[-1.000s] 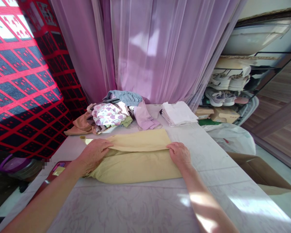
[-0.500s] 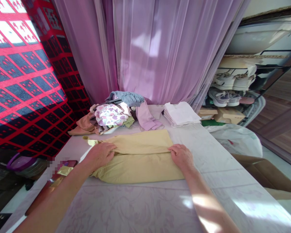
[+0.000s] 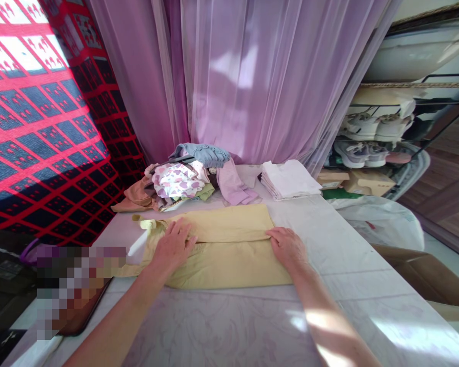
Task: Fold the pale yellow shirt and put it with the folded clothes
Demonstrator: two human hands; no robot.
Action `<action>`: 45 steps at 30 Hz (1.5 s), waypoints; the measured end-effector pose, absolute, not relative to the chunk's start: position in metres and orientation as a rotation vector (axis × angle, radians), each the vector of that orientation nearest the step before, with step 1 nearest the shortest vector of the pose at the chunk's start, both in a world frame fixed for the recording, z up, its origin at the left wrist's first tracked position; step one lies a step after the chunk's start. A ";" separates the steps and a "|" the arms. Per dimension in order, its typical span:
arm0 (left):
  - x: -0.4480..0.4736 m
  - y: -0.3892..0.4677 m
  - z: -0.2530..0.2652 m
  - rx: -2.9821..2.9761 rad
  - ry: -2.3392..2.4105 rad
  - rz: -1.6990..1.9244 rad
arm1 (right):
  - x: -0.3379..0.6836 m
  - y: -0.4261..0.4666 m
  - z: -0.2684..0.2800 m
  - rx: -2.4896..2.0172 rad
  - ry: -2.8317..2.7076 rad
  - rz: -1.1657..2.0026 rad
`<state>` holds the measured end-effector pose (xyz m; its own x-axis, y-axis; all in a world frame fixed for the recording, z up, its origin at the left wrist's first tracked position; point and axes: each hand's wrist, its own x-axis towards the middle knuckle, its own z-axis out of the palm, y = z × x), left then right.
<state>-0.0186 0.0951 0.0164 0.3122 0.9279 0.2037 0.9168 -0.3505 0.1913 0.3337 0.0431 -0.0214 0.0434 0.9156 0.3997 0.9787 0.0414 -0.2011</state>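
A yellow garment [image 3: 233, 262] lies on the table, its far part folded over in a long band; its exact kind I cannot tell. My left hand [image 3: 175, 244] rests on its left part, palm down, fingers spread over the folded band. At the right end, my right hand [image 3: 287, 245] has its fingers closed on the edge of the band. The left end of the garment is crumpled, with a pale yellow bit [image 3: 148, 224] sticking up there.
Behind the garment is a heap of mixed clothes [image 3: 179, 178]. A stack of folded white cloths [image 3: 290, 178] sits at the back right. To the right are a shoe rack [image 3: 390, 105] and a cardboard box [image 3: 416, 270]. A purple curtain [image 3: 245, 76] hangs behind.
My left hand has slid right along the garment, and its fingers have gone from gripping to spread. More of the garment's left end shows. My right hand stays at the right edge.
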 end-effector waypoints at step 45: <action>0.047 0.114 0.037 2.608 1.534 0.219 | 0.323 0.046 -0.005 -2.288 -1.869 -0.089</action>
<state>0.0474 0.1144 0.0372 0.4799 0.8746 0.0693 0.8591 -0.4844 0.1651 0.3234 0.0459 -0.0048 0.2057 0.9649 0.1631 0.9761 -0.1902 -0.1054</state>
